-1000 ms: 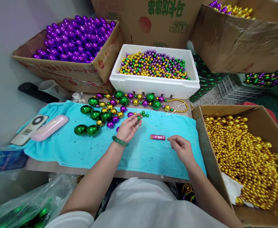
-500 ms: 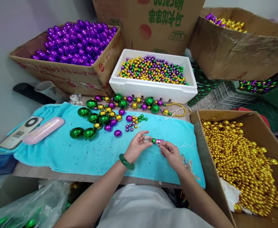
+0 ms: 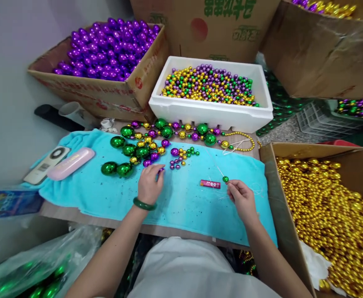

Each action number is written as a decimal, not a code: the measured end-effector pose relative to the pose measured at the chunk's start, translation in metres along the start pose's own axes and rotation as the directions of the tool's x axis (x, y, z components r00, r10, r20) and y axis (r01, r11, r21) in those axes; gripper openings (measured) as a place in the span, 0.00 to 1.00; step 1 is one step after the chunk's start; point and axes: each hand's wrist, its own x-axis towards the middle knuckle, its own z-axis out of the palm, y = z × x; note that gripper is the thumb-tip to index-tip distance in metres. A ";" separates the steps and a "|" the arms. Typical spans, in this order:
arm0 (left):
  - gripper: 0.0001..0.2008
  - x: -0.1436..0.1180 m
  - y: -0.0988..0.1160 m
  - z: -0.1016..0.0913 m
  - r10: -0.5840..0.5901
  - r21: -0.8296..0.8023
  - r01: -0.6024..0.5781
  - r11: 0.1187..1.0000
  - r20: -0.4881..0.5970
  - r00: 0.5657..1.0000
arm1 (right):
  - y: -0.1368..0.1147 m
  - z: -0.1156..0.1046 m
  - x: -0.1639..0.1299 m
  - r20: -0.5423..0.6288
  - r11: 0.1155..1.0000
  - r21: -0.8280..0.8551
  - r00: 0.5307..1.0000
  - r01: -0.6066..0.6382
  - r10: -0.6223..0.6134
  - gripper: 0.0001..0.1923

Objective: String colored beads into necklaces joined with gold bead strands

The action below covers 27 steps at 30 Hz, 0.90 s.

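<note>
My right hand (image 3: 241, 198) pinches a thin white string (image 3: 219, 169) just below a small shiny green bead (image 3: 225, 179) threaded on it. The string's free end runs up and left over the turquoise towel (image 3: 181, 207). My left hand (image 3: 150, 184), with a green bangle at the wrist, has thumb and fingers closed around a purple ball (image 3: 162, 169), mostly hidden by the fingers. Large green balls (image 3: 124, 169) lie left of that hand. Beyond it, small purple, gold and green beads (image 3: 183, 155) sit in a cluster. A small pink-red tube (image 3: 210, 184) lies between my hands.
A strung bead garland (image 3: 202, 129) runs along the towel's back edge. Behind stand a white foam box (image 3: 210, 111) of mixed beads and a carton (image 3: 85, 89) of purple balls. A carton (image 3: 282, 215) of gold beads stands right. A phone (image 3: 46, 165) and pink case (image 3: 71, 163) lie left.
My left hand has left the string and moved left to the purple ball. My right hand has drawn the green bead and string rightward, uncovering the pink-red tube. The view has shifted slightly.
</note>
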 end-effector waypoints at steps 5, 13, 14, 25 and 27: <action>0.17 0.006 -0.023 0.004 -0.115 0.051 0.108 0.993 0.152 0.982 | 0.006 0.008 -0.003 0.037 0.999 -0.048 0.999 0.017 -0.015 0.15; 0.11 0.015 -0.002 0.001 -0.556 -0.742 0.618 0.259 0.409 0.724 | 0.013 0.033 -0.025 0.213 0.989 -0.130 0.976 0.071 -0.042 0.12; 0.09 0.017 0.003 -0.002 -0.550 -0.778 0.624 0.073 0.490 0.676 | 0.014 0.035 -0.027 0.236 0.987 -0.140 0.971 0.076 -0.041 0.12; 0.05 0.022 0.026 -0.011 -0.523 -0.755 0.575 -0.316 0.644 0.558 | 0.017 0.036 -0.032 0.273 0.974 -0.201 0.961 0.109 -0.051 0.12; 0.03 0.020 0.025 -0.010 -0.512 -0.760 0.580 -0.292 0.637 0.577 | 0.016 0.035 -0.032 0.276 0.973 -0.201 0.960 0.113 -0.054 0.12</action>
